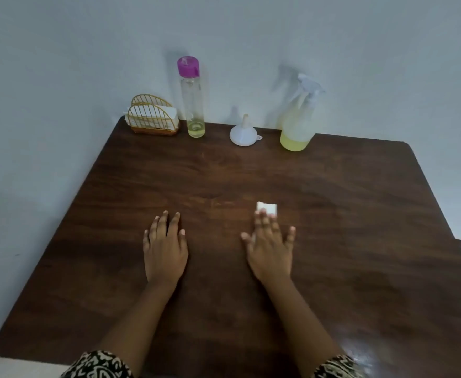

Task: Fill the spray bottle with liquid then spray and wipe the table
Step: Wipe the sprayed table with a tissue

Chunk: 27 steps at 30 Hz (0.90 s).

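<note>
Nearest the camera, two patterned sleeves point(98, 364) and bare forearms reach onto the dark wooden surface point(360, 214). Left: the left grip point(165, 242) lies flat, palm down, fingers straight and released, holding nothing. Right of it: the right grip point(271, 241), likewise flat and released, its straight fingertips point(264, 222) pressing the near edge of a small folded white tissue point(268, 207). The tissue lies directly on the far side of this grip, with its long axis running left to right across the fingers. The left grip is well apart from it, so the right is the nearer.

Far row, left to right:
- a gold wire napkin holder point(153, 117);
- a clear bottle with a pink cap point(192, 105), with only a little yellow liquid at its base;
- a white funnel point(244, 133), mouth down;
- the spray bottle point(300, 124), upright, head fitted, pale yellow liquid in its body.

Judged from this layout, filling is done and wiping is in hand. The coming stroke would carry the tissue under the right fingertips, away from the body or sideways.
</note>
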{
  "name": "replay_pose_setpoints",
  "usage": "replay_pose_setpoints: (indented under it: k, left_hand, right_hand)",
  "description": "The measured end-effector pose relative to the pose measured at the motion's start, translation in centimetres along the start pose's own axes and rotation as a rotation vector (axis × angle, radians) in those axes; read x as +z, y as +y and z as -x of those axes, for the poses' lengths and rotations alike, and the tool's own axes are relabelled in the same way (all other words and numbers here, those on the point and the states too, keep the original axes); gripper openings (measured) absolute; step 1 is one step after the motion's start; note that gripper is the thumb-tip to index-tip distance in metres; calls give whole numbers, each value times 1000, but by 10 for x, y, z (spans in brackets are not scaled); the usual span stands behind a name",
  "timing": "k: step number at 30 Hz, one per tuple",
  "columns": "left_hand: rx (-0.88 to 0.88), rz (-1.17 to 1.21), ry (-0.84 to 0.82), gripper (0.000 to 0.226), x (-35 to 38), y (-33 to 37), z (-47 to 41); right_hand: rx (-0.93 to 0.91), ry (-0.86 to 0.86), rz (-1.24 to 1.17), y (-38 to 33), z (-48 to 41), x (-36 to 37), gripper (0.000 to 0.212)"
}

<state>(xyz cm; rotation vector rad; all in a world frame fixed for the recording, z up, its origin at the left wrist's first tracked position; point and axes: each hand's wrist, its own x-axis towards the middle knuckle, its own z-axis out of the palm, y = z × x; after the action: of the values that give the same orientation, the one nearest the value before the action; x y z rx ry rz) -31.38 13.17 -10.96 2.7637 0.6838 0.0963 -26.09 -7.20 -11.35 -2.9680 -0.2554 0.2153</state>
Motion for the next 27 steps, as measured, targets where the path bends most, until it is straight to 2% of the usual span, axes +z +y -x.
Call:
replay_pose_setpoints:
  k: [3,5,9,13,15,17,19,20,22,23,25,27]
  left_hand:
    - [35,20,-9,45,0,2,15]
    - [55,37,-6,44,1,2,28]
    - [73,116,-24,44,1,14,57]
    - [120,251,-82,42,1,40,89]
    - [181,337,-152,39,1,59,104]
    - [287,415,-235,37,1,81,113]
    - [342,535,-323,36,-2,106,116]
    - [308,636,-384,35,-5,118,115]
    - [171,873,-539,33,-16,145,111]
    - [123,965,-594,32,-21,159,108]
    - [93,1058,-674,27,-31,187,102]
    - [90,1111,-679,14,-41,221,99]
  right_hand:
    - [195,48,-18,73,20,-12,66]
    - [233,21,-44,106,33,-24,61]
    - [125,-12,-98,132,63,-42,52]
    - [38,168,-29,137,85,-39,48]
    - [37,160,-43,130,89,-44,35]
    - [29,65,-154,119,91,-58,22]
    - [101,-44,-386,113,91,-76,7]
    - [146,-81,-497,114,91,-83,12]
    - [194,-59,-652,122,88,-100,9]
    - [211,-51,-725,127,86,-109,17]
    - [230,-49,-856,137,83,-130,26]
    - [234,-49,-952,153,80,-151,26]
